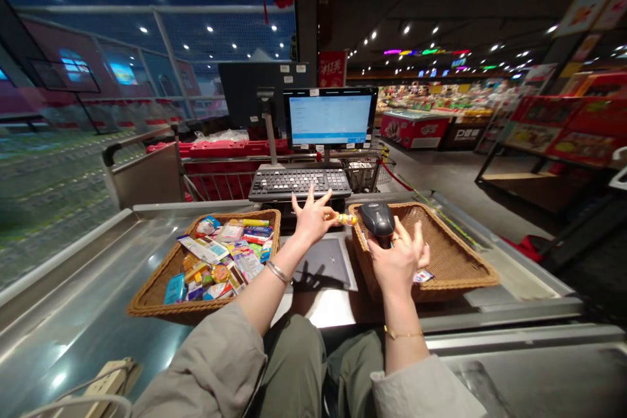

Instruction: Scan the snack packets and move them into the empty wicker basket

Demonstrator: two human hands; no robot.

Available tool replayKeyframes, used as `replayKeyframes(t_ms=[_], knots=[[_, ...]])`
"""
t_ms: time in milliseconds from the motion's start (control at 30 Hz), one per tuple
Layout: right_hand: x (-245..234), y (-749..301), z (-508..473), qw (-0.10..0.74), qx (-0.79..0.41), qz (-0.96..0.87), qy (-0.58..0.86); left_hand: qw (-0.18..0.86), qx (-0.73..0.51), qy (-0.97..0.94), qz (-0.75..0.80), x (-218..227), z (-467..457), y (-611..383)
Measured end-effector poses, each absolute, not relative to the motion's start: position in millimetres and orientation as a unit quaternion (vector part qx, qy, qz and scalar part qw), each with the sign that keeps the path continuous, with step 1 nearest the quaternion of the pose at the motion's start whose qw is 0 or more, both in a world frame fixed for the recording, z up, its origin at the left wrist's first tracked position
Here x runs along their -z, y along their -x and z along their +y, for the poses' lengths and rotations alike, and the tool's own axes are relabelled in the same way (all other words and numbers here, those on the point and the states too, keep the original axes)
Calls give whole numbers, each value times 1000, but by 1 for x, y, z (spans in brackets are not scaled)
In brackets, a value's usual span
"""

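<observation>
My left hand (313,219) is in front of the keyboard, pinching a small yellow wrapped candy (346,219) between thumb and finger while its other fingers spread. The candy sits over the near-left rim of the right wicker basket (455,261). My right hand (399,255) grips a black handheld barcode scanner (377,219) above that basket; its handle is partly hidden by my fingers. Below my right hand a small packet (422,275) lies in the basket. The left wicker basket (142,290) holds many colourful small packages (225,258).
A keyboard (300,181) and a lit monitor (330,119) stand behind the baskets, beside a second dark screen (249,95). A flat grey pad (326,261) lies between the baskets. A power strip (105,385) rests at lower left. Shopping carts (220,176) stand beyond the counter.
</observation>
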State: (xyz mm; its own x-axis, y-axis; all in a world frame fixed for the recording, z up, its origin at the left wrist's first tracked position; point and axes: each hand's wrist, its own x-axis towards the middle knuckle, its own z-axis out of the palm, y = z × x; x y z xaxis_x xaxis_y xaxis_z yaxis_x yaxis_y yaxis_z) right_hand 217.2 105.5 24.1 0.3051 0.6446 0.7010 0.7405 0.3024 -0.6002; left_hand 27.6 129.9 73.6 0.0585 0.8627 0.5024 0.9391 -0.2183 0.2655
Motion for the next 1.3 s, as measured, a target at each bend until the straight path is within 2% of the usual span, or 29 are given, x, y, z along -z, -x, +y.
replayKeyframes(t_ms=[633,833,1300], knots=[[-19,-278,116,565,51,-471,676,63,229,844,-482,-51,169,-104],[-18,-282,116,570,43,-465,676,77,207,823,-524,-50,171,-107],[-38,-226,115,545,14,-550,633,76,211,751,-621,-52,135,-35]])
